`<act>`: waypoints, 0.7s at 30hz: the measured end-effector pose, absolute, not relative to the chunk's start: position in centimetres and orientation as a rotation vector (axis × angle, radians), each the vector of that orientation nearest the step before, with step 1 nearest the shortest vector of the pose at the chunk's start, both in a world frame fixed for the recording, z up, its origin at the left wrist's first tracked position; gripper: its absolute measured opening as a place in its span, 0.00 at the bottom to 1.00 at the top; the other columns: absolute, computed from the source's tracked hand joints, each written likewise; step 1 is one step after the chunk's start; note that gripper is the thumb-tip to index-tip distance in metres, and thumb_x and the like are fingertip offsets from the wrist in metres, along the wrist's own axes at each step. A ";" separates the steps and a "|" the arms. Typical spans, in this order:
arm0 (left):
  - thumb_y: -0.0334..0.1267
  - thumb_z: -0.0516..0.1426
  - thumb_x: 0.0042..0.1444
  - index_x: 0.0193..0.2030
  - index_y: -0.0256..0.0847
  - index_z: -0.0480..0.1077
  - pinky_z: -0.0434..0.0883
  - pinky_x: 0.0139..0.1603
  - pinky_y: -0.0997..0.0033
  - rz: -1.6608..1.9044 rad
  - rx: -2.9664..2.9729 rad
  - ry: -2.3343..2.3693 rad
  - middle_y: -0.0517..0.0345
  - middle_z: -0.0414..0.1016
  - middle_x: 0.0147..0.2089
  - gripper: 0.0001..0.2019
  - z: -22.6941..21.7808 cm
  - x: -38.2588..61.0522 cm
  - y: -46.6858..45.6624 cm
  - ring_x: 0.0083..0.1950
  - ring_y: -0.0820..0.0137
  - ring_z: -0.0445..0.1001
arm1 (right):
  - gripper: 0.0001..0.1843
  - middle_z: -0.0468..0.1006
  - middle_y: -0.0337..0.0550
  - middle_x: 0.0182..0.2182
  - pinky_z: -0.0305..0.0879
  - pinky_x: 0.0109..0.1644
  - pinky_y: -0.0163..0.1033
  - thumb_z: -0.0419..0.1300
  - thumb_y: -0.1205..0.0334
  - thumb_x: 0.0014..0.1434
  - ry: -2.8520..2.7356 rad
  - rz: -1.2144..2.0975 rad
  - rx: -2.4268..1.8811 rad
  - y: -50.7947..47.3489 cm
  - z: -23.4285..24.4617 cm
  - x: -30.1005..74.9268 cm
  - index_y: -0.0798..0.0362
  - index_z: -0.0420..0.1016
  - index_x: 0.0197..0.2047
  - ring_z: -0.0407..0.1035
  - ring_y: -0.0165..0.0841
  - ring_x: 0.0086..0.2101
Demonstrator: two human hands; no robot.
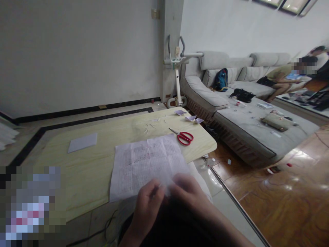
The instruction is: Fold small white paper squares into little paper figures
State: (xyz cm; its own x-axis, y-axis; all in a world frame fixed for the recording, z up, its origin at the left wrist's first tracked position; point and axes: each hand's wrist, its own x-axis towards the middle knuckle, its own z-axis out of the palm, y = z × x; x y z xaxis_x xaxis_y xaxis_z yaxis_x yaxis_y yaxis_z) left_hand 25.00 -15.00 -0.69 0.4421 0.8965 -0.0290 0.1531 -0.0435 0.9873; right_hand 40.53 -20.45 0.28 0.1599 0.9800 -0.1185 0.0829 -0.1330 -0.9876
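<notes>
A creased white sheet of paper with faint print (147,163) lies over the near edge of a pale wooden table (89,164). My left hand (149,202) and my right hand (189,192) meet at the sheet's near edge, fingers pinched on the paper. Beyond the sheet lie red-handled scissors (183,136), closed, with the blades pointing left. Small folded paper pieces (191,118) sit near the table's far right corner. A blank white paper (82,142) rests on the table's left part.
A grey sofa (231,113) stands to the right with a blue backpack (221,79), a black bag (241,95) and small items on it. A person (285,77) sits at its far end. White exercise equipment (177,68) stands by the wall.
</notes>
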 end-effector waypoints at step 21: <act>0.44 0.60 0.57 0.46 0.39 0.76 0.73 0.32 0.72 0.736 1.330 0.951 0.61 0.78 0.26 0.15 -0.2 24.5 -14.7 0.29 0.67 0.76 | 0.19 0.64 0.32 0.20 0.54 0.28 0.34 0.63 0.49 0.57 -0.996 1.217 -1.396 -20.4 -0.1 40.9 0.53 0.67 0.24 0.57 0.28 0.24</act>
